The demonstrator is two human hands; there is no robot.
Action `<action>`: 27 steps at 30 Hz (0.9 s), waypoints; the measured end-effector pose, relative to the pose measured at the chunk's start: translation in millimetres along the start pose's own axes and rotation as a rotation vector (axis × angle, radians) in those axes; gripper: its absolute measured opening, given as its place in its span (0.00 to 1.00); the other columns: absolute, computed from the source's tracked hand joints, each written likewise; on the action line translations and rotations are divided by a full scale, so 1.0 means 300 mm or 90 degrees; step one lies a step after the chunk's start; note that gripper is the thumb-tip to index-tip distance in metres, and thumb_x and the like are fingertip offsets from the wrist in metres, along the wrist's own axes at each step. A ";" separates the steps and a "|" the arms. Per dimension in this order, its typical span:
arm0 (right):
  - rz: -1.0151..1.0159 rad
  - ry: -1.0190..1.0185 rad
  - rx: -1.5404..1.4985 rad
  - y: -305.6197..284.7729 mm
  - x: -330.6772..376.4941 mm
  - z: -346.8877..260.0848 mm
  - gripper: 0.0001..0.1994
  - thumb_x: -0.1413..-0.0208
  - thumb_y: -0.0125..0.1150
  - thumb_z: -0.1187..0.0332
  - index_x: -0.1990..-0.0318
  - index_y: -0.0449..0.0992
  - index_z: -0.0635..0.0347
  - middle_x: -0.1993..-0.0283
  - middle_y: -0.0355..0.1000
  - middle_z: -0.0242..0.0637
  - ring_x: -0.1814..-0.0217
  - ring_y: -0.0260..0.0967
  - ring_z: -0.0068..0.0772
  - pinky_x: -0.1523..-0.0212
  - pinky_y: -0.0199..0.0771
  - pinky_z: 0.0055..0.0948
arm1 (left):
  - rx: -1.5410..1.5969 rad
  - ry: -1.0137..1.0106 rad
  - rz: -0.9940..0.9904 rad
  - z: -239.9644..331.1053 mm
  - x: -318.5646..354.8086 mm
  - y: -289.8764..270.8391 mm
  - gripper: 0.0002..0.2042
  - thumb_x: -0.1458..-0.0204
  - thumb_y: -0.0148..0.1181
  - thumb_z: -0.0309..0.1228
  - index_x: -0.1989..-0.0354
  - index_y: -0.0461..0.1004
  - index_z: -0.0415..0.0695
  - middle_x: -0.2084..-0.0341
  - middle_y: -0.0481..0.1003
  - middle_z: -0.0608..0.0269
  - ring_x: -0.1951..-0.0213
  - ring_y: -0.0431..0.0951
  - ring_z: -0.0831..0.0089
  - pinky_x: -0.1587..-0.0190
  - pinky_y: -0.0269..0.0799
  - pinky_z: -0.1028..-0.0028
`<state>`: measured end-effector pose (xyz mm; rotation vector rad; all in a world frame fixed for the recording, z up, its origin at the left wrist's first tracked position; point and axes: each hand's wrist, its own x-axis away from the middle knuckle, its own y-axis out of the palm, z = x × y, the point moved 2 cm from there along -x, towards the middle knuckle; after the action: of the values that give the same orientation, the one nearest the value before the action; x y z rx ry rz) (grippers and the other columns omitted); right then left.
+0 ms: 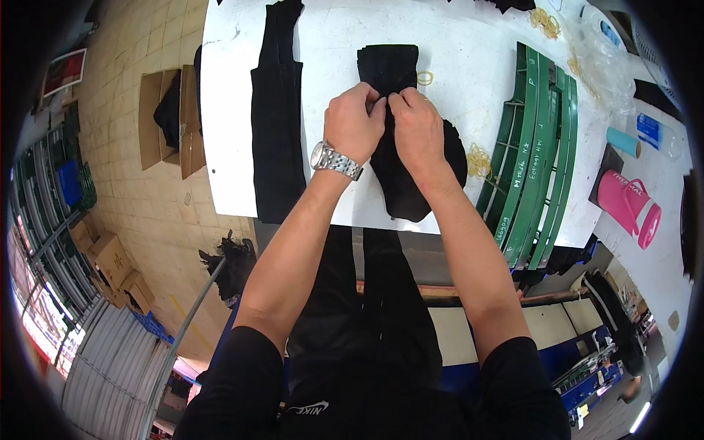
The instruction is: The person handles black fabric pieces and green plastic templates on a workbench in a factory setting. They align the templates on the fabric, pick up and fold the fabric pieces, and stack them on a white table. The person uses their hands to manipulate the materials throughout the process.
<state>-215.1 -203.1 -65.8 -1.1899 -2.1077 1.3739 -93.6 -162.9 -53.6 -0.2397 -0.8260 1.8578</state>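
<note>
A black sock-like bundle of folded fabric point(400, 180) lies on the white table in front of me, its flat ribbed end pointing away. My left hand point(356, 121) pinches the cloth near its middle, thumb and fingers pressed together; a metal watch point(334, 159) is on that wrist. Close beside it my right hand point(416, 128) grips the same fabric with bent fingers. Whatever is between the fingertips is hidden. A yellow rubber band point(425, 78) lies just right of the bundle's far end. To the left, long black fabric pieces point(277, 143) are stacked along the table.
A green slatted plastic panel point(539, 158) lies on the right, with loose rubber bands point(479, 161) beside it. Beyond are a clear plastic bag point(601, 66) and a pink jug point(628, 205). An open cardboard box point(150, 121) stands left of the white table point(227, 95).
</note>
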 end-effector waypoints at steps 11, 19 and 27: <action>0.004 0.172 -0.176 -0.043 0.092 0.066 0.14 0.49 0.60 0.80 0.54 0.79 0.58 0.53 0.79 0.38 0.52 0.75 0.40 0.50 0.57 0.41 | -0.130 0.058 -0.028 0.112 -0.009 0.104 0.08 0.43 0.59 0.31 0.64 0.79 0.40 0.70 0.81 0.49 0.67 0.81 0.49 0.63 0.77 0.57; 0.077 0.221 -0.255 -0.009 0.146 0.035 0.22 0.42 0.55 0.80 0.38 0.70 0.63 0.49 0.78 0.42 0.47 0.74 0.45 0.48 0.68 0.45 | 0.487 -0.102 -0.091 -0.027 0.011 0.096 0.21 0.34 0.52 0.28 0.35 0.56 0.37 0.66 0.77 0.61 0.66 0.80 0.75 0.60 0.81 0.74; 0.096 0.233 -0.355 -0.011 0.141 0.072 0.23 0.39 0.53 0.79 0.36 0.65 0.67 0.50 0.78 0.50 0.51 0.75 0.55 0.50 0.76 0.45 | 0.502 -0.301 -0.196 -0.072 -0.066 0.095 0.36 0.47 0.72 0.38 0.37 0.58 0.33 0.77 0.76 0.63 0.79 0.76 0.76 0.74 0.76 0.77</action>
<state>-255.9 -182.3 -79.0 -1.6874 -2.2161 0.5505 -94.8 -177.3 -91.9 0.8011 -0.3430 1.8148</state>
